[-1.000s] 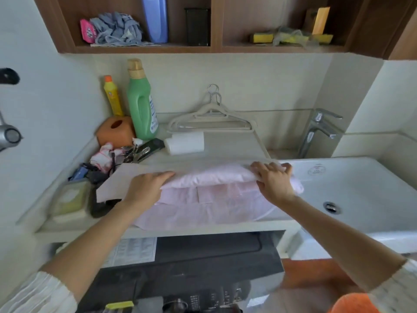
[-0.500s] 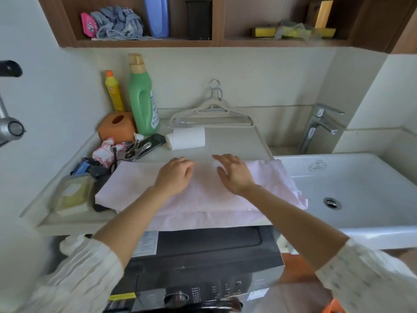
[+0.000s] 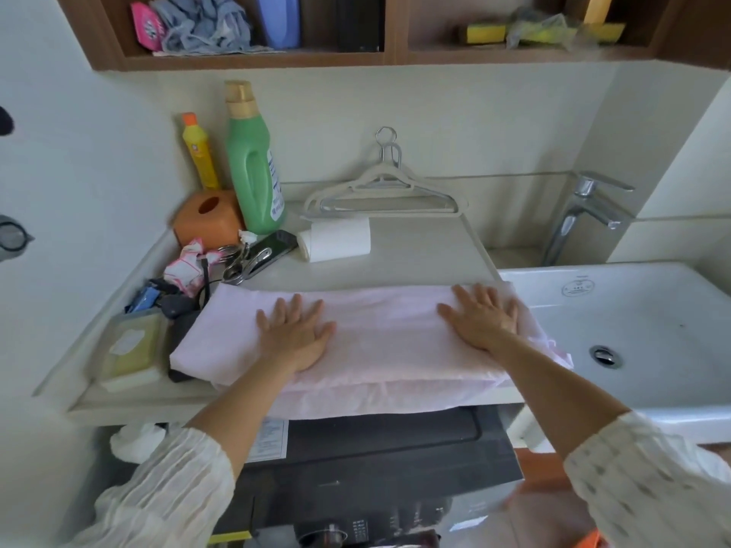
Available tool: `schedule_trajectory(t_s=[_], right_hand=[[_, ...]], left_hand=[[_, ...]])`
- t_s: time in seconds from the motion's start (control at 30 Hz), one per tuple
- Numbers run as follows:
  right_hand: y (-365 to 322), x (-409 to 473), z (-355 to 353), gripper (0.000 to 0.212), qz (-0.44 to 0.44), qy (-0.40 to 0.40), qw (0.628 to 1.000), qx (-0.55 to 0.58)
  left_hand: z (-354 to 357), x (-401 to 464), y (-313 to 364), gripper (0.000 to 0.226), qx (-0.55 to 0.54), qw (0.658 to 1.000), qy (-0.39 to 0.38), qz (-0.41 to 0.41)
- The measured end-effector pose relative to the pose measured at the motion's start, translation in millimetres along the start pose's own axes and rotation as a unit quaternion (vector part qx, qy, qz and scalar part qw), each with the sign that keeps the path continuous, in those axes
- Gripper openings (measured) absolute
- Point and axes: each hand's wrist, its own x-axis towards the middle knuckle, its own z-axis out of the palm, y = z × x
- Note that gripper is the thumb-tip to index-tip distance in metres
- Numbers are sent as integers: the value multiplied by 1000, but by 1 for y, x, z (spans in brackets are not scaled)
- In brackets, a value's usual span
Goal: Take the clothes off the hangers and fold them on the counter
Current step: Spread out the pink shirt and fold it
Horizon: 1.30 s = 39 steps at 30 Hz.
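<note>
Pink garment [image 3: 379, 330] lay on the table [image 3: 415, 263] as a long folded band, its right end reaching over the edge of the sink [image 3: 633, 310] and its near edge hanging a little over the front of the table. Half a second before, the 2 hands were close together near the middle of the cloth; now they had moved apart. The left hand [image 3: 296, 334] pressed flat on the left part and the right hand [image 3: 484, 318] pressed flat near the right end. The fingers of both hands were straight and spread, holding nothing, only pushing down on the cloth. I judged this as smoothing after a fold, so that the layers lay even. The garment was already off its hanger, and empty hangers [image 3: 383, 191] leaned on the far wall. Probably 1 or 2 more folds, from the ends toward the middle, were left for this piece.
</note>
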Motion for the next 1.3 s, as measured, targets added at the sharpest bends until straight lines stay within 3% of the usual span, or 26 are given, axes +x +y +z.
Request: schedule_trajectory(t_s=[0.1,0.23,0.33,0.53,0.63,0.7,0.83,0.93,1.03,1.13,1.23,1.27,1.3], right_hand=[[12,1,0,71,58,4,998,-15],[-18,1,-6,60,91,6,996,-9],[-72,-8,-13,64,-28,34,999,12],[-148,-48,20,65,-222,-32,972,-76],[-146,-49,33,64,-237,-36,964,-118],[-147,-46,33,67,-237,-40,963,-119],[-148,-46,35,77,-234,-40,964,-118],[-149,-46,35,79,-235,-38,965,-111],[-149,-46,35,78,-236,-29,966,-104],[-149,-51,33,69,-226,-31,971,-76],[-148,-58,17,57,-216,-66,973,43],[-147,-58,12,52,-199,-84,966,141],[-145,-61,6,46,-166,-107,936,290]], left_hand=[[1,0,-8,66,-34,998,1,-45],[-4,1,-34,70,-83,980,85,-157],[-18,6,-55,75,-102,970,100,-199],[-39,5,-80,68,-162,950,103,-246],[-45,4,-96,52,-206,952,127,-186],[-51,0,-100,55,-219,953,110,-179],[-64,-11,-98,80,-239,949,-48,-198],[-75,-19,-101,85,-232,948,-108,-188],[-98,-26,-97,63,-332,921,-117,-170],[-130,-40,-68,13,-463,872,-101,-120],[-151,-47,-20,10,-497,861,-104,-19],[-150,-47,-2,10,-489,865,-110,10],[-148,-50,16,7,-474,872,-114,40]])
